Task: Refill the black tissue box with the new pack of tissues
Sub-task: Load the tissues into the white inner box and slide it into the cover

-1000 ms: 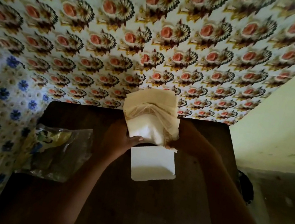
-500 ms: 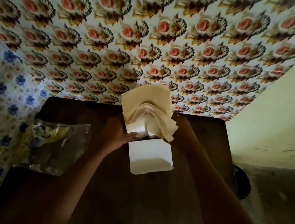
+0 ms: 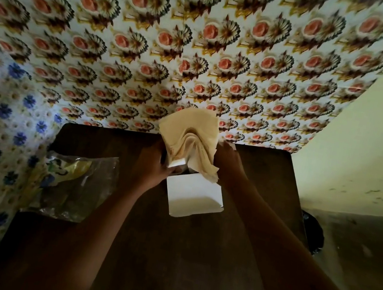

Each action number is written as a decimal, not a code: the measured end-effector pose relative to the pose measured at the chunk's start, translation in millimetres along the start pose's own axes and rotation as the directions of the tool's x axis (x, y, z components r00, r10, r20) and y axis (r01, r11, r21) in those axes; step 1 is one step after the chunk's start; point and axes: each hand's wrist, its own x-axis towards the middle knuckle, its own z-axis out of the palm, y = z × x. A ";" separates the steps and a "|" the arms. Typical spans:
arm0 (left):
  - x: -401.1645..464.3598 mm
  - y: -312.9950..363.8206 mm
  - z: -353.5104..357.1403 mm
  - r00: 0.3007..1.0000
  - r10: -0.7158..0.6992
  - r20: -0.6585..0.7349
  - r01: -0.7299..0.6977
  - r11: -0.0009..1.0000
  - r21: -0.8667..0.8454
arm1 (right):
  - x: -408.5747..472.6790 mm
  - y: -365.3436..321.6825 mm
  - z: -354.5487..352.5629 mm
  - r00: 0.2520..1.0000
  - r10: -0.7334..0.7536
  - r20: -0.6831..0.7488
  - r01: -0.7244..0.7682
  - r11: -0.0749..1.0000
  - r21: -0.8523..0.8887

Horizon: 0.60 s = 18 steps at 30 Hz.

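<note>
Since a second ago tissue stack (image 3: 189, 142) has sunk lower between both grips: left hand (image 3: 154, 166) curled round black tissue box (image 3: 176, 166) directly below, right hand (image 3: 230, 159) pressing stack's right side, stack upright, white flap (image 3: 193, 194) nearer on counter (image 3: 191, 258).
</note>
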 end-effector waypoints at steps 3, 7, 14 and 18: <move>2.0 -2.6 1.9 1.000 -0.004 -0.001 0.004 1.000 0.021 | -1.3 7.6 1.3 1.000 -0.025 -0.018 0.026 0.996 0.088; 4.8 -6.5 5.2 1.000 -0.024 -0.013 0.025 1.000 0.014 | -10.1 18.7 -3.6 0.996 -0.022 -0.091 0.056 0.917 0.395; 9.3 -6.8 8.0 0.999 -0.014 0.040 0.012 0.999 0.043 | -6.2 15.2 0.3 0.998 -0.039 -0.056 0.047 0.986 0.161; 10.2 -7.4 7.1 0.997 -0.047 0.066 0.044 0.998 0.040 | 1.7 16.6 -3.6 0.991 -0.124 -0.049 0.131 0.970 0.205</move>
